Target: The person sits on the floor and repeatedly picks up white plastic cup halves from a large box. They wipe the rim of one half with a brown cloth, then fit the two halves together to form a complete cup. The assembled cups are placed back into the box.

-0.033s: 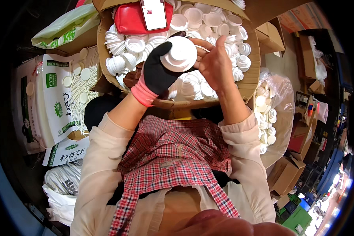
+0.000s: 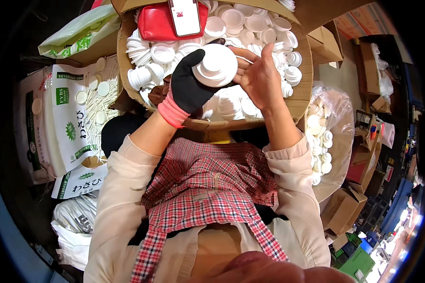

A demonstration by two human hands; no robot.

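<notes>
A round white plastic lid (image 2: pixel 216 66) with a raised middle rests in my left hand (image 2: pixel 188 87), which wears a black glove with a pink cuff. The gloved thumb lies along the lid's left edge, and the other fingers go beneath it. My bare right hand (image 2: pixel 259 78) is at the lid's right side, palm turned up and thumb apart. Its fingers stretch toward the rim; whether they touch it I cannot tell. Below both hands, a large cardboard box (image 2: pixel 303 101) holds many similar white lids (image 2: pixel 230 108), some stacked, some loose.
A red pouch (image 2: pixel 151 23) and a phone (image 2: pixel 185 19) lie on the lids at the box's far side. Left stands a printed white bag (image 2: pixel 66 118) beside thin white sticks (image 2: pixel 97 99). A clear plastic bag (image 2: pixel 337 122) with white pieces is at right, near cardboard boxes (image 2: pixel 342 210).
</notes>
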